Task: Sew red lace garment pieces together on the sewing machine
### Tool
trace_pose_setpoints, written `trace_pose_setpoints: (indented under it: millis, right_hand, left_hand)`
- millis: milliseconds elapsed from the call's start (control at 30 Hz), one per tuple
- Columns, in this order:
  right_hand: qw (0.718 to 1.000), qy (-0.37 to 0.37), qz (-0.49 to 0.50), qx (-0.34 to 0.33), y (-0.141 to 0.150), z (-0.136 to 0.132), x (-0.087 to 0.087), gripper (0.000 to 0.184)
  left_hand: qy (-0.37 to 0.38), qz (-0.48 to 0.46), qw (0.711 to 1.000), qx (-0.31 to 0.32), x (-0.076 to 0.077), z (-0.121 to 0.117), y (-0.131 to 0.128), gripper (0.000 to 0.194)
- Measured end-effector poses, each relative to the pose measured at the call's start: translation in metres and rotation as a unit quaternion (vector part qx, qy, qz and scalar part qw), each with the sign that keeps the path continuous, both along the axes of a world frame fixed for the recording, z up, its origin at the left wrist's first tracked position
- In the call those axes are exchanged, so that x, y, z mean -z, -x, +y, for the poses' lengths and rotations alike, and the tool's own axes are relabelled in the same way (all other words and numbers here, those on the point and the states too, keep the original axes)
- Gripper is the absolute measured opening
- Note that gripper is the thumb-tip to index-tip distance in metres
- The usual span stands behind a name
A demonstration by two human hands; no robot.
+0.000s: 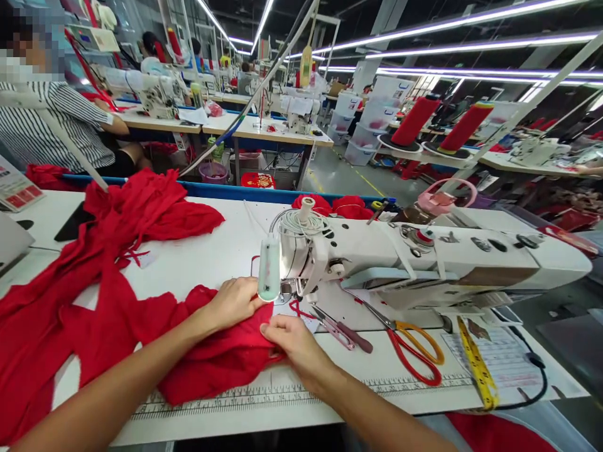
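Observation:
Red fabric (211,358) lies bunched on the white sewing table, its right edge close to the needle area of a sewing machine (367,245). My left hand (238,301) presses and grips the fabric just left of the presser foot, its fingertips partly hidden behind a pale green machine guard (269,267). With thumb and fingers pinched, my right hand (294,342) holds the fabric's right edge a little nearer to me. To the right of that hand lie small thread snips (336,329) and a dark-handled pointed tool (358,338).
Scissors (414,351) with orange and red handles lie right of the snips, near a yellow tape measure (478,370). More red fabric (141,213) is heaped at the left. A printed ruler (226,398) runs along the front edge. A co-worker (70,119) sits beyond the table.

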State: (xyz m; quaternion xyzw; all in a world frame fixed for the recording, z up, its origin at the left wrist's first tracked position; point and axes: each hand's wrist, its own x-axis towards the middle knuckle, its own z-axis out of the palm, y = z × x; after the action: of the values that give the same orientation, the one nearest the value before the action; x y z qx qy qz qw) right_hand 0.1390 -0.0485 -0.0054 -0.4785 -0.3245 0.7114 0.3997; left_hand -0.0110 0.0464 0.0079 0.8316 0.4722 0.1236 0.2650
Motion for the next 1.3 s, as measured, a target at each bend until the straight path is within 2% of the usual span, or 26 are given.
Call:
trace_pose_setpoints:
  millis: [67, 100, 133, 200, 233, 267, 300, 367, 433, 500, 533, 633, 733, 800, 900, 1000, 1100, 1300]
  right_hand:
    - [0.991, -0.069, -0.111, -0.031, -0.016, -0.004, 0.0, 0.032]
    - [0.965, -0.147, -0.211, -0.039, -0.022, -0.005, 0.0, 0.029]
    - [0.918, -0.236, -0.316, -0.042, -0.028, -0.005, -0.001, 0.025]
    - [0.781, -0.394, -0.483, -0.047, -0.038, -0.002, -0.001, 0.022]
    - [0.726, -0.439, -0.527, -0.055, -0.041, 0.0, -0.001, 0.023]
    - [0.686, -0.468, -0.553, -0.068, -0.044, 0.003, 0.0, 0.025]
    - [0.659, -0.483, -0.57, -0.086, -0.045, 0.006, 0.002, 0.025]
    - [0.626, -0.495, -0.594, -0.107, -0.045, 0.01, 0.006, 0.023]
    - [0.605, -0.499, -0.611, -0.11, -0.043, 0.011, 0.01, 0.024]
    - [0.59, -0.502, -0.623, -0.107, -0.04, 0.009, 0.012, 0.026]
    - [0.585, -0.502, -0.628, -0.106, -0.039, 0.008, 0.013, 0.026]
    - [0.584, -0.503, -0.63, -0.096, -0.039, 0.005, 0.014, 0.02]
    - [0.596, -0.5, -0.623, -0.078, -0.042, 0.008, 0.012, 0.016]
    - [0.588, -0.49, -0.637, -0.092, -0.044, 0.012, 0.01, 0.017]
    - [0.547, -0.489, -0.668, -0.124, -0.047, 0.019, 0.008, 0.023]
    - [0.524, -0.495, -0.683, -0.119, -0.047, 0.021, 0.01, 0.038]
    - [0.523, -0.488, -0.69, -0.107, -0.048, 0.021, 0.011, 0.046]
    - [0.537, -0.483, -0.685, -0.096, -0.052, 0.022, 0.009, 0.047]
  left_hand:
    - [0.014, -0.005, 1.0, -0.023, 0.0, -0.005, -0.004, 0.015]
    - [0.022, -0.008, 0.999, -0.032, -0.001, -0.007, -0.005, 0.014]
    - [0.029, -0.012, 0.999, -0.038, -0.002, -0.007, -0.005, 0.013]
    - [0.044, -0.018, 0.998, -0.043, -0.004, -0.005, -0.007, 0.012]
    - [0.05, -0.02, 0.998, -0.043, -0.004, -0.002, -0.008, 0.012]
    - [0.055, -0.02, 0.997, -0.042, -0.005, 0.001, -0.009, 0.013]
    - [0.059, -0.019, 0.997, -0.042, -0.007, 0.004, -0.01, 0.015]
    - [0.059, -0.014, 0.997, -0.048, -0.01, 0.007, -0.011, 0.019]
    - [0.039, -0.013, 0.996, -0.075, -0.014, 0.002, -0.012, 0.018]
    - [-0.028, -0.022, 0.995, -0.089, -0.013, -0.012, -0.012, 0.012]
    - [-0.082, -0.029, 0.993, -0.077, -0.011, -0.021, -0.011, 0.015]
    - [-0.201, -0.015, 0.978, 0.052, 0.004, -0.047, -0.005, 0.025]
    - [-0.257, 0.019, 0.961, 0.098, 0.021, -0.062, 0.003, 0.032]
    - [-0.274, 0.043, 0.955, 0.104, 0.028, -0.064, 0.007, 0.035]
    - [-0.284, 0.065, 0.951, 0.101, 0.032, -0.063, 0.009, 0.034]
    - [-0.279, 0.072, 0.953, 0.091, 0.031, -0.062, 0.007, 0.035]
    - [-0.27, 0.069, 0.956, 0.087, 0.027, -0.06, 0.003, 0.033]
    - [-0.258, 0.061, 0.961, 0.074, 0.021, -0.057, -0.005, 0.033]
